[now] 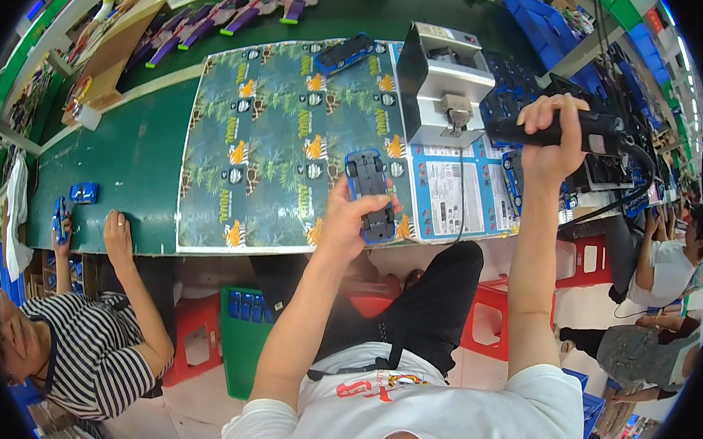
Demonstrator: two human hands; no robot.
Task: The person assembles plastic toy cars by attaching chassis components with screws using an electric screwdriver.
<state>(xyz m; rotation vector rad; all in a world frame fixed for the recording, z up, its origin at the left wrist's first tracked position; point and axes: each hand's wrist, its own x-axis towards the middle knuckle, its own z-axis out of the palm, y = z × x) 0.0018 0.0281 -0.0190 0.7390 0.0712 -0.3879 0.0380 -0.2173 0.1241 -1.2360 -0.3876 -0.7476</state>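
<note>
The green worktop (pixel 139 172) is stretching beyond both sets of fingers and away to their left. A patterned sheet (pixel 269 128) is covering it under and beyond the left fingers, probably to shield painted surfaces from scuffs. A boxy metal machine (pixel 444 85) is standing beyond and between the two hands, perhaps so that either can reach it. The right hand (pixel 554 155) is curling its fingers around a black hand tool (pixel 557 130), apparently for a firm one-handed hold. A blue toy car (pixel 370 178) is lying in the grasp of the left hand (pixel 342 220), thumb pressing across its dark underside, which is facing up, seemingly to leave the base exposed. Well beyond those fingers, another blue car (pixel 346 53) is resting underside up.
</note>
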